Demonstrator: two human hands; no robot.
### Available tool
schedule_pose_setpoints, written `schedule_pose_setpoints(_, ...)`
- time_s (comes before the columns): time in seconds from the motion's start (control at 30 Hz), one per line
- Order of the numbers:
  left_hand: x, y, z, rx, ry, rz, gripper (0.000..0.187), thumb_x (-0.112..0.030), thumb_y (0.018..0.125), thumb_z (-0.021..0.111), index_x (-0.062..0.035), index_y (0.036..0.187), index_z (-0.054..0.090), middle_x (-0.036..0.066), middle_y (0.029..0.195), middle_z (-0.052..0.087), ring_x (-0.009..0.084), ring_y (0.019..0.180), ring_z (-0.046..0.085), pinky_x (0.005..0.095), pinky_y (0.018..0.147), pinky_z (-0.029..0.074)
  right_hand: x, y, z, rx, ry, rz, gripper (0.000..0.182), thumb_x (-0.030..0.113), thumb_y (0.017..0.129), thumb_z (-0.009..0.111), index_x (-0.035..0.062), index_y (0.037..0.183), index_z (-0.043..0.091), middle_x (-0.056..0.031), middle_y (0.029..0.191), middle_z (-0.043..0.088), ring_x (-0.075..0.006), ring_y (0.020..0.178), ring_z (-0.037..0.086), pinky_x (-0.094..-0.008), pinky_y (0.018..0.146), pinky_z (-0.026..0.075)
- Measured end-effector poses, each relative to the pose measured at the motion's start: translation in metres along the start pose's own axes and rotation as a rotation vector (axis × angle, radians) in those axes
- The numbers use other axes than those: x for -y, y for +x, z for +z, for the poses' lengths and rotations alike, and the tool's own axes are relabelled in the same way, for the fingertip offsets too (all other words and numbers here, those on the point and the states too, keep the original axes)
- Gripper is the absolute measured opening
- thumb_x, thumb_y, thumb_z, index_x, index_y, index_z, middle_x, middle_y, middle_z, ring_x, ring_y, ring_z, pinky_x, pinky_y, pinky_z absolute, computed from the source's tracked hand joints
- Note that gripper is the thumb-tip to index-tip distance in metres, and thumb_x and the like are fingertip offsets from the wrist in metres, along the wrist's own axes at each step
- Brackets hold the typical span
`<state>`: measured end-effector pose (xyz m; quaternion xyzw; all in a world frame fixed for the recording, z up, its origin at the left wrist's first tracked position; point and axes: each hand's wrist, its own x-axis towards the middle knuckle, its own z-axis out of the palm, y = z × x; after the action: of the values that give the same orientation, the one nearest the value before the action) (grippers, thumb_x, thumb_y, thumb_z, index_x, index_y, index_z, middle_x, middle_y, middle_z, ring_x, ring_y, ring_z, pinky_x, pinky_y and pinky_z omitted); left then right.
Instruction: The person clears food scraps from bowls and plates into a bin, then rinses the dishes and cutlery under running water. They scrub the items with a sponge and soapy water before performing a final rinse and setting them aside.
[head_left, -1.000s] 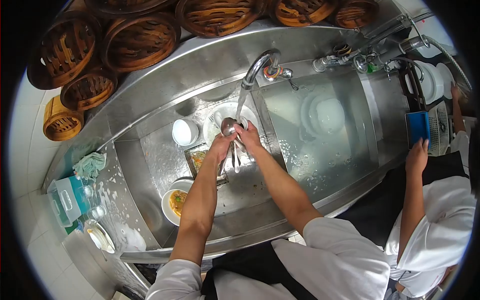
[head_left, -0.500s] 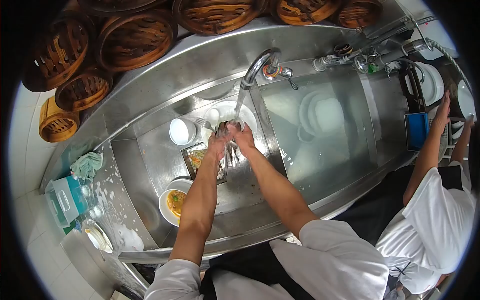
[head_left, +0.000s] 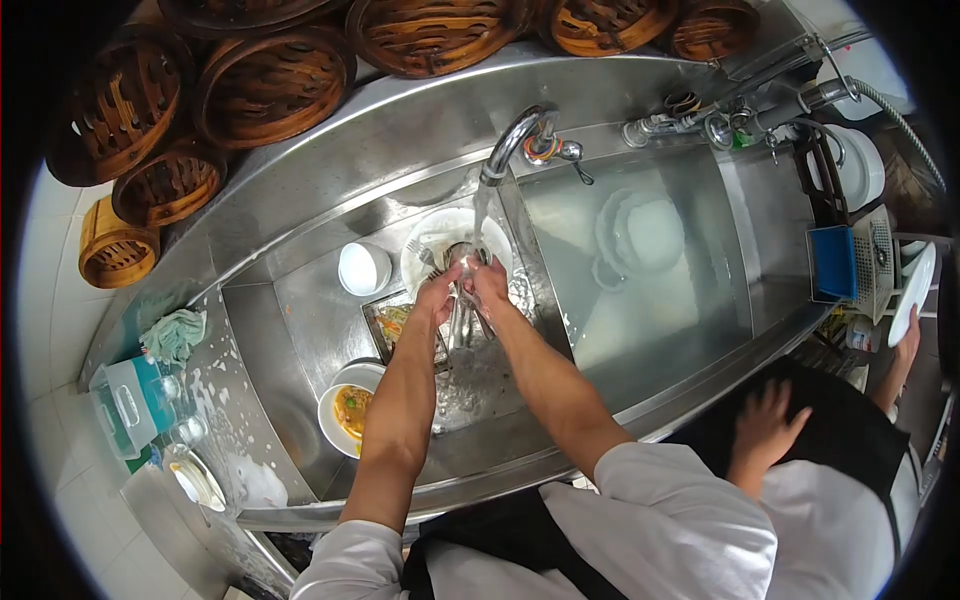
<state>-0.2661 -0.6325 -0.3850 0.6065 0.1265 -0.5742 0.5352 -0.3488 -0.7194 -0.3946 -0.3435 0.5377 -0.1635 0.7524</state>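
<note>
Under the running tap [head_left: 512, 142], both my hands are closed round a bunch of metal cutlery [head_left: 459, 325]. My left hand [head_left: 437, 294] grips it from the left, and fork tines stick out above the fingers. My right hand [head_left: 488, 283] holds the other side, close to a shiny rounded piece in the water stream. The handles point down toward me between my wrists. Behind my hands a white plate [head_left: 500, 225] lies in the left basin. White bowls [head_left: 364, 269] stand left of it. Which pieces each hand holds is partly hidden.
Food scraps lie in the drain opening [head_left: 392, 322]. A bowl of leftover food [head_left: 348, 408] sits nearer me. Dishes are under water in the right basin [head_left: 640, 340]. Bamboo steamers [head_left: 275, 85] line the back ledge. At right, a co-worker's hand [head_left: 905, 345] holds a plate [head_left: 913, 292].
My hands have shifted slightly, with the cutlery still in them, and water now splashes in the basin below. The co-worker has turned; one of their hands now holds a white plate.
</note>
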Motion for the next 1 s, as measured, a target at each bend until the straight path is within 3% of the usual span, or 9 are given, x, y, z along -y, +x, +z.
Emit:
schedule_pose_setpoints(0.13,0.013,0.017,-0.016,0.015,-0.231,-0.074,0.021,-0.021,0.096,0.060,-0.0012,0.103,0.063,0.008,0.080,0.067,0.0170,0.060,0.062,0.0319,0.048,0.049,0.000,-0.013,-0.004,0.066,0.199,0.112,0.053,0.016,0.089,0.068,-0.0021,0.129,0.038,-0.0063,0.075,0.061,-0.0154,0.060,0.056,-0.0303,0.053,0.047)
schedule_pose_setpoints(0.23,0.021,0.010,-0.022,0.135,-0.003,-0.069,0.025,-0.022,0.092,0.065,-0.0004,0.106,0.064,0.008,0.084,0.068,0.0179,0.064,0.064,0.0331,0.051,0.051,0.015,-0.018,-0.008,0.174,-0.284,0.086,0.083,0.021,0.077,0.080,-0.0055,0.138,0.031,-0.0112,0.102,0.065,-0.0179,0.086,0.062,-0.0316,0.072,0.050)
schedule_pose_setpoints(0.4,0.028,0.015,-0.027,0.138,-0.080,-0.036,0.044,-0.015,0.087,0.072,0.0001,0.125,0.054,0.012,0.104,0.067,0.0204,0.078,0.067,0.0332,0.057,0.053,0.009,-0.025,0.001,0.172,-0.027,0.109,0.061,0.017,0.080,0.077,0.0019,0.129,0.045,-0.0081,0.105,0.064,-0.0178,0.089,0.063,-0.0311,0.075,0.051)
schedule_pose_setpoints(0.53,0.017,0.001,-0.018,-0.049,-0.206,0.097,0.079,-0.013,0.084,0.076,0.0023,0.144,0.028,0.018,0.125,0.058,0.0233,0.105,0.062,0.0379,0.072,0.055,0.008,-0.026,0.004,0.208,0.312,0.188,0.048,0.016,0.083,0.073,0.0067,0.124,0.048,-0.0057,0.104,0.062,-0.0188,0.089,0.063,-0.0328,0.078,0.051)
schedule_pose_setpoints(0.6,0.014,0.007,-0.020,0.209,0.197,0.009,0.088,-0.018,0.084,0.076,0.0026,0.148,0.019,0.019,0.130,0.055,0.0258,0.116,0.057,0.0396,0.086,0.051,0.009,-0.028,-0.002,0.243,0.382,0.204,0.050,0.019,0.084,0.072,0.0076,0.125,0.046,-0.0063,0.107,0.060,-0.0191,0.092,0.061,-0.0324,0.082,0.050)
schedule_pose_setpoints(0.8,0.011,-0.011,-0.007,0.213,0.306,0.155,0.089,-0.025,0.080,0.079,-0.0013,0.147,0.026,0.012,0.140,0.047,0.0227,0.127,0.045,0.0339,0.106,0.035,0.023,-0.023,-0.007,0.454,0.065,0.086,0.070,0.037,0.086,0.072,-0.0007,0.136,0.041,-0.0154,0.123,0.056,-0.0246,0.115,0.055,-0.0373,0.099,0.042)
schedule_pose_setpoints(0.87,0.012,-0.015,-0.006,0.384,0.134,0.156,0.091,-0.016,0.079,0.077,0.0036,0.148,0.021,0.016,0.144,0.041,0.0249,0.130,0.043,0.0339,0.107,0.036,0.015,-0.007,-0.011,0.335,-0.359,-0.059,0.081,0.048,0.085,0.070,-0.0034,0.139,0.038,-0.0179,0.128,0.054,-0.0247,0.120,0.052,-0.0340,0.102,0.039)
schedule_pose_setpoints(0.93,0.011,-0.016,-0.003,0.271,0.163,0.236,0.076,-0.013,0.078,0.076,0.0045,0.141,0.038,0.014,0.133,0.053,0.0225,0.119,0.052,0.0332,0.101,0.041,0.041,-0.020,-0.019,0.441,-0.354,-0.008,0.081,0.049,0.086,0.069,-0.0033,0.139,0.037,-0.0143,0.128,0.054,-0.0208,0.122,0.049,-0.0313,0.103,0.038)
schedule_pose_setpoints(1.0,-0.001,-0.027,-0.003,0.408,0.402,0.215,0.052,-0.013,0.076,0.077,0.0030,0.122,0.058,0.009,0.110,0.064,0.0185,0.100,0.058,0.0320,0.086,0.046,0.054,-0.018,-0.027,0.837,-0.524,0.106,0.077,0.047,0.087,0.068,-0.0017,0.139,0.039,-0.0140,0.126,0.056,-0.0221,0.120,0.051,-0.0325,0.102,0.039)
